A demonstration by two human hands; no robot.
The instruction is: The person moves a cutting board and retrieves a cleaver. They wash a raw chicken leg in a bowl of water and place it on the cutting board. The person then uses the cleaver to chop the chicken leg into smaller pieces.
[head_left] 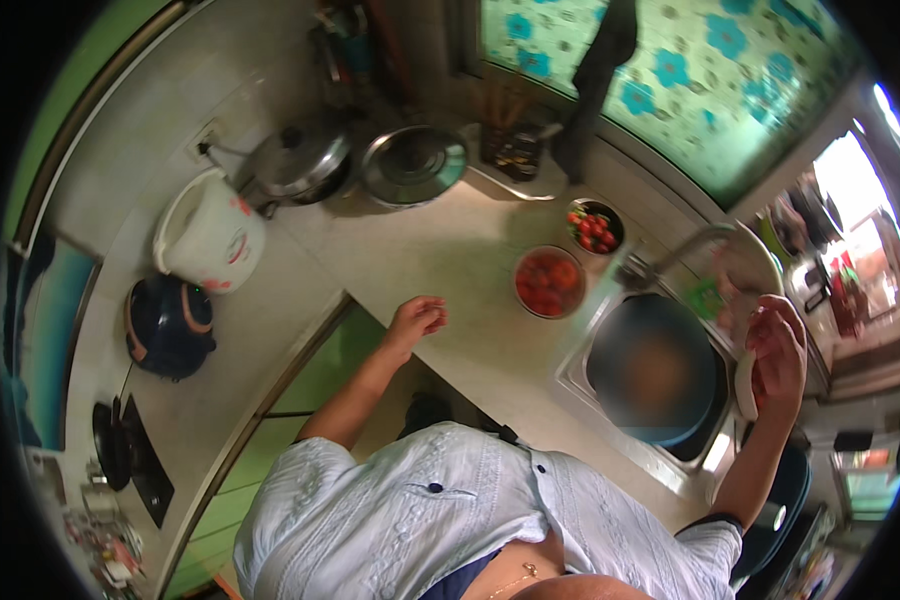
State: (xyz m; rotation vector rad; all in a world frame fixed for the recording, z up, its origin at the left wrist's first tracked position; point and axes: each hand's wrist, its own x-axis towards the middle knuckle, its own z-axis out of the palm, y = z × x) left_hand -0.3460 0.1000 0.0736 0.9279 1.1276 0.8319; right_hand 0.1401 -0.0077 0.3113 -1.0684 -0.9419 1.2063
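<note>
My left hand hovers over the front edge of the worktop, fingers loosely bent, with nothing seen in it. Past the right side of the sink, my right hand is raised with its fingers curled in; what they hold, if anything, I cannot make out. Just beside that palm shows the pale rim of a white bowl, partly hidden by the hand. Between my hands a large blue basin sits in the metal sink; its contents are blurred. Behind it stand a bowl of red fruit and a smaller bowl of strawberries.
A faucet arches over the sink's back edge. Along the wall are a lidded pot, a round metal lid and a utensil holder. At the left stand a white bucket and a dark blue appliance.
</note>
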